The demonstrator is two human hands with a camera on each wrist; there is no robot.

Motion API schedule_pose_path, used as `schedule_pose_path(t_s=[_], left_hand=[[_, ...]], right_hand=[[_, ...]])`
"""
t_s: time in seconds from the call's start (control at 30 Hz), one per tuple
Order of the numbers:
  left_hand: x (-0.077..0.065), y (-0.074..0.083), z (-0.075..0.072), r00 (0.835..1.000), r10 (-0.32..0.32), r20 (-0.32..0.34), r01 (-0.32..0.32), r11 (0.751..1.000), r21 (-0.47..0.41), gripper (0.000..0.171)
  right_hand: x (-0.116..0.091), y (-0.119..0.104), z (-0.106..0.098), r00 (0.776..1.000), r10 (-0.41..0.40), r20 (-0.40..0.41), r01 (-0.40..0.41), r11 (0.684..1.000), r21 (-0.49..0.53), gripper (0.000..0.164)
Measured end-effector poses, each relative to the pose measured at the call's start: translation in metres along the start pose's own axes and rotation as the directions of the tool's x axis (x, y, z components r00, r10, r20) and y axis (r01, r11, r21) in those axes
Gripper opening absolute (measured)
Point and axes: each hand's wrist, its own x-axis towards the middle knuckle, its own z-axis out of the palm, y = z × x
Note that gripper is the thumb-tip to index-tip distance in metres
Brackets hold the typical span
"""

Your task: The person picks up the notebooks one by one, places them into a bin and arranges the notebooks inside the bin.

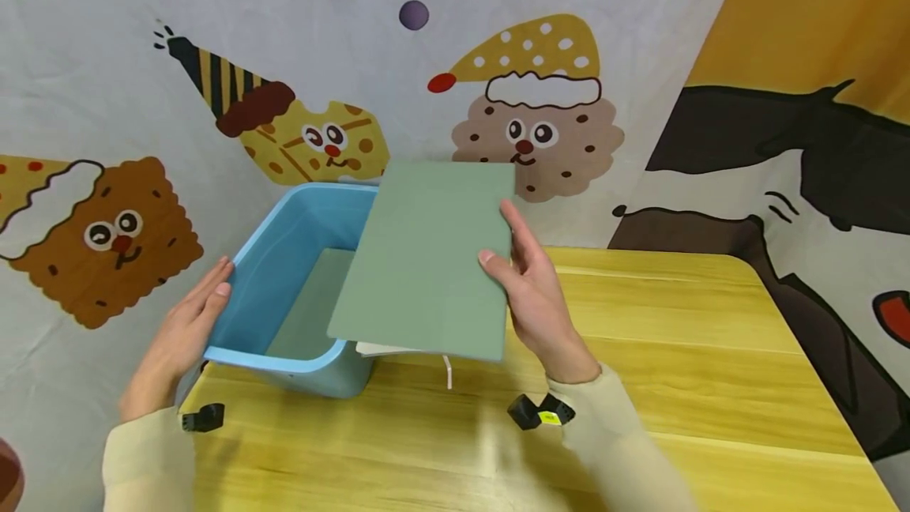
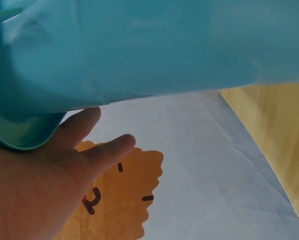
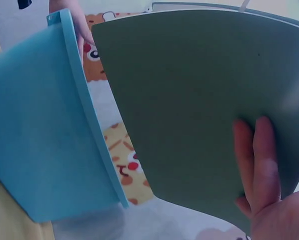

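Note:
In the head view, my right hand grips a sage-green notebook by its right edge, thumb on the upper cover and fingers underneath. Pale pages and a thin white ribbon bookmark show below the notebook's near edge. It is held in the air, overlapping the right side of a light-blue plastic bin. Another flat green thing, similar in colour, lies on the bin's floor, partly hidden. My left hand rests against the bin's left outer side, fingers fairly straight just under the rim.
The bin stands at the left end of a yellow wood-grain table. Behind and to the left hangs a white cloth printed with cartoon biscuits. Dark wrist cameras sit by both sleeves.

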Motion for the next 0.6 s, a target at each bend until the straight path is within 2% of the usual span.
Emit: schedule_pose_path(t_s=[0.3,0.6], left_hand=[[0.000,0.002,0.000,1.000,0.007,-0.009,-0.007,1.000,-0.020,0.056],[0.001,0.002,0.001,1.000,-0.018,-0.006,0.018,0.999,-0.033,0.055]], right_hand=[[0.015,0.011,0.035,1.000,0.001,0.018,-0.002,0.998,0.058,0.074],[0.024,0.028,0.063,0.999,0.007,0.048,-0.009,0.999,0.040,0.075]])
